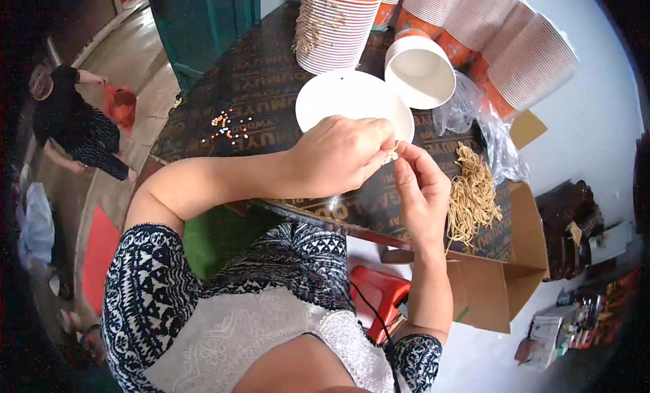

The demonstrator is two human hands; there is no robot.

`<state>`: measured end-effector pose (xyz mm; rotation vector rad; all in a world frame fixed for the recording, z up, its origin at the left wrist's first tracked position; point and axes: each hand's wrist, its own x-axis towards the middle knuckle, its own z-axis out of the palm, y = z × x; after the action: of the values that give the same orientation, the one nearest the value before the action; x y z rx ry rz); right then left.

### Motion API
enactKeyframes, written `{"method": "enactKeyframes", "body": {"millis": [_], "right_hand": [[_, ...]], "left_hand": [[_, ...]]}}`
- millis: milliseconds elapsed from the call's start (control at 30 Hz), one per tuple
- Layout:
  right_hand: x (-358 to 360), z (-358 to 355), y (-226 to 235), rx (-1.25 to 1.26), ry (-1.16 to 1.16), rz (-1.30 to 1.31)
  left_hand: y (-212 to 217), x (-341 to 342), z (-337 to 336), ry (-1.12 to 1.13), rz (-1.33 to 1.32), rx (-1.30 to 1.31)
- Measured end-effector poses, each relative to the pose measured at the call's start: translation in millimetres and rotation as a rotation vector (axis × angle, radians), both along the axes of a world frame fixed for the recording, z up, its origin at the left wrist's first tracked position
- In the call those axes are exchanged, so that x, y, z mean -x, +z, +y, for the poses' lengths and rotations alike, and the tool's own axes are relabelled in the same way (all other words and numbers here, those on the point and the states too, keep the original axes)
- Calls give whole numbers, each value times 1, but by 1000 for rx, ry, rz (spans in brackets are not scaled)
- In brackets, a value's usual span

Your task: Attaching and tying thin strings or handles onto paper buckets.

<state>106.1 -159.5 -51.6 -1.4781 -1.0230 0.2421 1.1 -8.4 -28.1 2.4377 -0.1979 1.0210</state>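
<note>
While the left hand [338,156] and right hand [424,190] pinch pale cord [391,155] near the tabletop's [274,81] front edge, open room separates scattered beads [224,122] from a white bowl [338,98].

Beads [224,129] left on table [271,122], string heap [475,200] right.

A red bag [120,108] was held by a person [64,115] at far left — a green panel [206,27] was seen behind, a red stool [382,287] lower down.
</note>
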Motion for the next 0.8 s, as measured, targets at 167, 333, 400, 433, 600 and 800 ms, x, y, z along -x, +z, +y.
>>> {"method": "enactKeyframes", "body": {"millis": [167, 333, 400, 433, 600, 800], "right_hand": [[6, -1, 6, 11, 89, 127], [10, 0, 7, -25, 48, 149], [12, 1, 5, -35, 23, 123], [14, 1, 4, -42, -6, 89], [15, -6, -11, -33, -79, -329], [16, -1, -10, -93, -146, -761]], "left_hand": [[3, 2, -3, -20, 24, 15], [6, 2, -4, -35, 78, 72], [10, 3, -4, -64, 128, 179], [10, 2, -3, -63, 130, 180], [9, -1, 1, 49, 116, 155], [16, -8, 7, 199, 246, 224]]}}
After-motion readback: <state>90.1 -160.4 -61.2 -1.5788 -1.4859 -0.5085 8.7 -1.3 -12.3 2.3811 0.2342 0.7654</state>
